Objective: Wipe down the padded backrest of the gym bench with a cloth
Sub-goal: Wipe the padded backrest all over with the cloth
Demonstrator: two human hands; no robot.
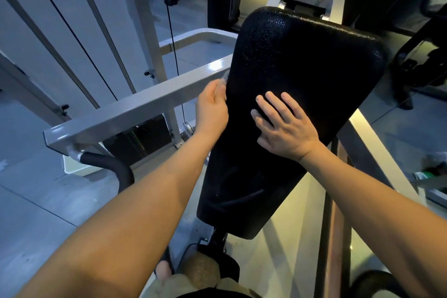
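Note:
The black padded backrest (307, 75) fills the middle of the view, tilted away from me, its upper part speckled with shiny droplets. My left hand (211, 109) is at the pad's left edge, fingers curled round a pale cloth (223, 80) that shows only as a blurred bit above the knuckles. My right hand (283, 126) lies flat on the pad's middle with fingers spread, holding nothing.
A grey steel arm (135, 109) of the machine crosses just left of the pad, with a black handle grip (108, 167) below it. A black cable (173, 38) and white uprights stand further left. Another grey frame bar (370, 143) runs along the right side. My knee and foot show at the bottom.

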